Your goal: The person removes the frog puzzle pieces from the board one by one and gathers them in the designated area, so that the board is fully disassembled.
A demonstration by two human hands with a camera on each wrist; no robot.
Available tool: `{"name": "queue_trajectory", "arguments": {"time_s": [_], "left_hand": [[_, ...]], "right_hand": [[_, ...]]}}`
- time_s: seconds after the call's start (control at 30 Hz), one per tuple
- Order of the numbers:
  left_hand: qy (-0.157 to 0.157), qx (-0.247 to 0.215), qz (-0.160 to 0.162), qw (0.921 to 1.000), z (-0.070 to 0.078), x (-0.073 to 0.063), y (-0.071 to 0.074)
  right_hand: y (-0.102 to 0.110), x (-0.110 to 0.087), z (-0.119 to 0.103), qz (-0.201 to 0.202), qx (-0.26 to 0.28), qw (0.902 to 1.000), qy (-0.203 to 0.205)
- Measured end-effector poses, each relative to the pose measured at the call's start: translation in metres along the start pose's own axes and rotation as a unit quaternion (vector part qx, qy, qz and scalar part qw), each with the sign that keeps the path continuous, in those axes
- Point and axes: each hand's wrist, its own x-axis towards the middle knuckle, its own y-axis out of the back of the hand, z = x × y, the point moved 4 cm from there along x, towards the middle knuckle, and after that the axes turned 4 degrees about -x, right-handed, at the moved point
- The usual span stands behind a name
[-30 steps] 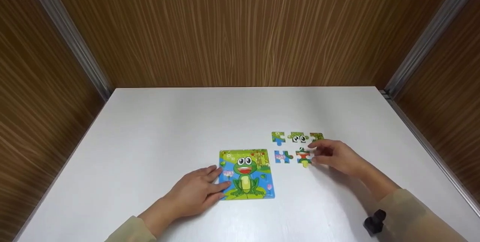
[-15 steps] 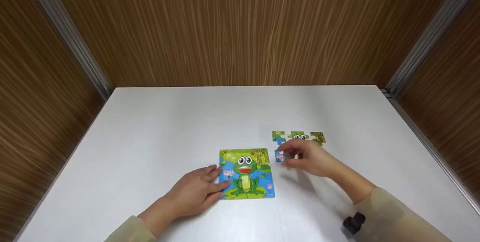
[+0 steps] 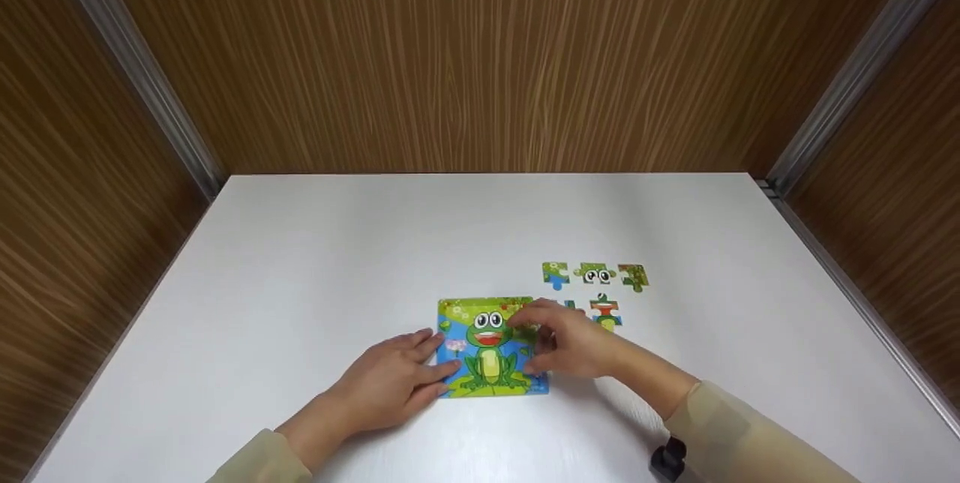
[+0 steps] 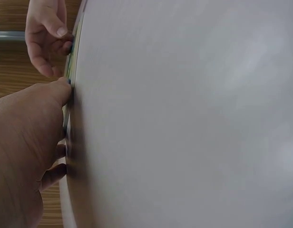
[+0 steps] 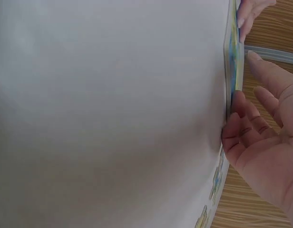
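A square frog puzzle board (image 3: 491, 363) lies flat on the white table, its bright green frog on a blue and green background. My left hand (image 3: 390, 382) rests at its left edge, fingers extended onto the picture. Over the right part of the board is my right hand (image 3: 574, 340), thumb and fingers apart; in the right wrist view no piece shows between them. Several loose puzzle pieces lie to the right: a frog-eyes piece (image 3: 596, 274), a green corner piece (image 3: 634, 275), a green-blue piece (image 3: 556, 274) and a red-mouth piece (image 3: 604, 310). Another piece is partly hidden behind the right hand.
The white table (image 3: 337, 243) is bounded by wood-patterned panels (image 3: 480, 55) at the back and sides, with metal rails at the corners. A small black object (image 3: 667, 460) is attached at my right sleeve (image 3: 739, 430).
My right hand has moved left from beside the loose pieces, across them, to the right part of the puzzle board. The left hand and the board have stayed put.
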Motion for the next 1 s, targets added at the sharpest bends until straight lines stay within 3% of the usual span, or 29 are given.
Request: {"name": "queue_trajectory", "arguments": {"time_s": [0.2, 0.6, 1.0], "left_hand": [[0.006, -0.006, -0.007, 0.9999, -0.0007, 0.0004, -0.0011], [0.006, -0.008, -0.006, 0.9999, -0.0008, 0.0004, -0.0009], [0.003, -0.006, -0.003, 1.0000, -0.0016, -0.0003, -0.0007]], "right_hand": [[-0.0057, 0.0020, 0.0018, -0.013, -0.030, 0.9995, -0.003], [-0.0073, 0.0036, 0.0027, -0.021, -0.027, 0.9994, 0.005], [-0.0064, 0.0063, 0.0010, -0.042, -0.035, 0.9984, -0.013]]}}
